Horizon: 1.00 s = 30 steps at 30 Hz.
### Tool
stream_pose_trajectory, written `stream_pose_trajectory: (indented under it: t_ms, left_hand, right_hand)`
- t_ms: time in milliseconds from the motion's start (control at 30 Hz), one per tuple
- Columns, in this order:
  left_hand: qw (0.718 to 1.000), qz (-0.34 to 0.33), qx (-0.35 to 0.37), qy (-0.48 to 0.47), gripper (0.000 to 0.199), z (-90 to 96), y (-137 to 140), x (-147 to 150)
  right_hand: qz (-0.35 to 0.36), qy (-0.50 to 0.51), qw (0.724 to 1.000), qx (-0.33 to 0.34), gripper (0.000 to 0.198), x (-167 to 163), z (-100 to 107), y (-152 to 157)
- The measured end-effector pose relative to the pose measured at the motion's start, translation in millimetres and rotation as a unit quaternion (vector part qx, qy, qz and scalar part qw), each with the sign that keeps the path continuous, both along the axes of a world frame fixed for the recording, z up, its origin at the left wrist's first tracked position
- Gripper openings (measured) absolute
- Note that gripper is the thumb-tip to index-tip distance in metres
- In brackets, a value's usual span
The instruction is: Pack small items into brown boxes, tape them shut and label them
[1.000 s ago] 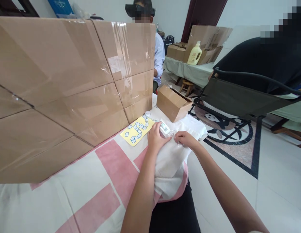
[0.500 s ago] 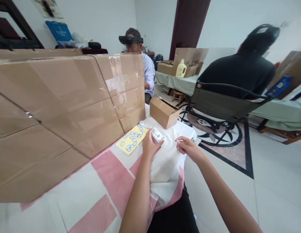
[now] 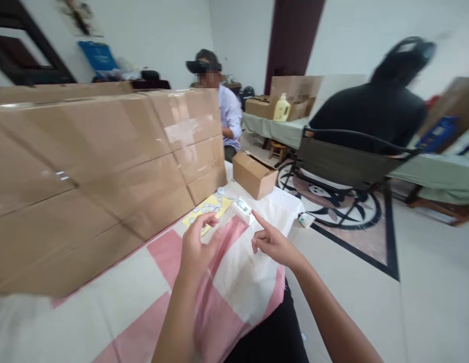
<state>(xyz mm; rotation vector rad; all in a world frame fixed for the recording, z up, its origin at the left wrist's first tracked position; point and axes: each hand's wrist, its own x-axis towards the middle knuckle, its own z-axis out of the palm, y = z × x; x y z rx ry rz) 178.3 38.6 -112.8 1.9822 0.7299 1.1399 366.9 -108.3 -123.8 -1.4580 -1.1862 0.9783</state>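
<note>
My left hand [image 3: 198,247] hangs over the pink and white cloth [image 3: 238,272] with its fingers curved and apart, nothing in it. To the right, my right hand [image 3: 274,244] has its index finger stretched out and the other fingers curled, and I see nothing held. That fingertip is close to a small white box [image 3: 242,212] with a printed top; I cannot tell whether they touch. Left of the box lies a yellow sheet [image 3: 215,205] with pale, blue-edged shapes, partly hidden by my left hand.
A small brown carton [image 3: 255,176] stands behind the white box. A taped cardboard wall [image 3: 143,151] borders the left side. One person [image 3: 230,113] sits beyond it; another [image 3: 370,108] sits in a folding chair [image 3: 343,161]. A small printed item [image 3: 306,219] lies at right.
My left hand has let go of the white box and drawn back to the left. My right hand has moved left and stretched out its index finger near the box.
</note>
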Motion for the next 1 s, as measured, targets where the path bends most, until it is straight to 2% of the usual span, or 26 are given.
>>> stream_pose_trajectory:
  t_ms: [67, 133, 167, 233, 300, 367, 433, 500, 600, 700, 767, 833, 867, 933, 1000]
  left_hand:
    - [0.997, -0.028, -0.039, 0.06, 0.048, -1.5, -13, -47]
    - [0.992, -0.019, -0.075, 0.104, 0.057, -11.0, -27, -92]
    - [0.99, 0.012, -0.075, 0.115, 0.055, -16.8, -34, -112]
    - [0.986, 0.108, -0.044, 0.118, 0.032, -27.4, -44, -151]
    - [0.972, 0.209, -0.016, 0.103, 0.013, -34.8, -54, -187]
    - [0.955, 0.285, -0.014, 0.082, 0.021, -39.5, -63, -220]
    - [0.937, 0.344, -0.026, 0.062, 0.021, -43.3, -74, -247]
    - [0.919, 0.389, -0.035, 0.044, 0.021, -47.6, -80, -268]
    - [0.901, 0.431, -0.043, 0.033, 0.023, -53.7, -73, -298]
    - [0.884, 0.462, -0.059, 0.028, 0.03, -55.6, -32, -344]
    - [0.862, 0.502, -0.07, 0.018, 0.031, -54.6, 14, -385]
    - [0.827, 0.557, -0.071, 0.004, 0.029, -53.7, 70, -427]
    - [0.807, 0.586, -0.071, -0.003, 0.04, -53.8, 99, -445]
    - [0.768, 0.636, -0.07, -0.013, 0.077, -55.8, 153, -473]
    - [0.737, 0.672, -0.07, -0.025, 0.108, -61.7, 195, -489]
  right_hand:
    - [0.06, -0.007, 0.998, 0.014, 0.088, -30, 0, 19]
    - [0.14, -0.009, 0.99, 0.019, 0.084, -66, -3, 41]
    - [0.184, -0.016, 0.983, 0.015, 0.083, -86, -7, 53]
    - [0.275, -0.047, 0.96, 0.006, 0.081, -127, -14, 77]
    - [0.371, -0.083, 0.925, 0.001, 0.081, -167, -19, 97]
    - [0.444, -0.106, 0.89, 0.0, 0.081, -203, -20, 112]
    - [0.476, -0.114, 0.872, -0.007, 0.073, -233, -18, 122]
    - [0.484, -0.11, 0.868, -0.018, 0.058, -258, -15, 131]
    - [0.496, -0.1, 0.862, -0.032, 0.032, -287, -16, 145]
    - [0.486, -0.116, 0.865, -0.037, 0.014, -312, -27, 165]
    - [0.471, -0.11, 0.874, -0.05, 0.008, -330, -39, 181]
    - [0.454, -0.085, 0.884, -0.068, 0.007, -354, -50, 200]
    - [0.445, -0.071, 0.89, -0.073, 0.009, -368, -54, 211]
    - [0.426, -0.036, 0.902, -0.06, 0.014, -403, -57, 237]
    - [0.406, 0.014, 0.913, -0.027, 0.019, -444, -55, 268]
